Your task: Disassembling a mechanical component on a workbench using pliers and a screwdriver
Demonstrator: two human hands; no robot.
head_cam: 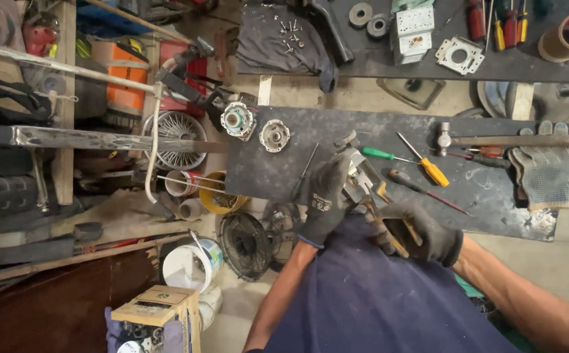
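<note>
Left hand: left hand (324, 199), dark glove, fingers wrapped round a small metal part (357, 171) and holding it up just off the near edge of the worktop (278, 175).
Right hand: right hand (421, 232), dark glove, closed on the handles of pliers (381, 219); their nose points up into the part.
Part: grey sheet-metal piece with fins or tabs — partly hidden by the left glove, so I cannot tell just where the pliers bite.
Worktop: dark board, scuffed. On it a green screwdriver (385, 155), a yellow screwdriver (427, 165) and a dark-handled one (423, 189) near the hands; two round housings (256, 127) at the far left end; a hammer (503, 139) and a spare glove (546, 167) at the right end.
Risk, slip: the part is held in the air, not braced — a hard twist could let the pliers jump off towards the left fingers.
Risk, edges: thin metal may cut through the glove if the part turns in the grip.
Risk, drop: below the hands lie a fan guard (245, 245) and floor clutter; a freed bit would likely be lost there.
Risk, roll: the loose screwdrivers lie close by, and a knock of the elbow could send one off the edge.
</note>
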